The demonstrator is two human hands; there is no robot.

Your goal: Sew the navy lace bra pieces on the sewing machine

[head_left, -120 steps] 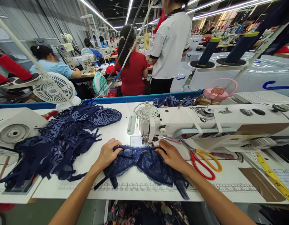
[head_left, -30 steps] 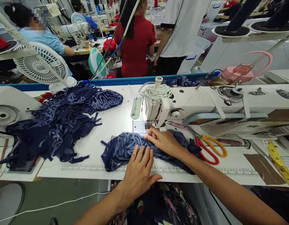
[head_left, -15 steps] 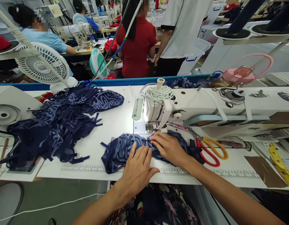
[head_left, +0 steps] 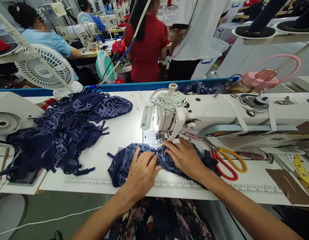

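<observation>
Left hand point(head_left: 142, 168): lying open on a navy bra point(head_left: 119, 165).
Right hand point(head_left: 186, 156): resting flat and open on the bra's other half.
Bra: lying on the white table point(head_left: 124, 130), just before the sewing machine point(head_left: 167, 121) I am watching.
Scissors point(head_left: 218, 149): resting near the right wrist.

Bra point(head_left: 125, 161) on worktop point(head_left: 121, 135), directly before needle end of sewing machine point(head_left: 206, 106); left hand point(head_left: 142, 170) on its left half, right hand point(head_left: 186, 156) on its right. Scissors point(head_left: 218, 152) just right of bra. Measuring tape point(head_left: 302, 171) farther right. Pile of garments point(head_left: 66, 133) to the left, apart from bra; fan point(head_left: 31, 71) behind pile. Printed ruler point(head_left: 177, 184) along worktop's front edge.
</observation>
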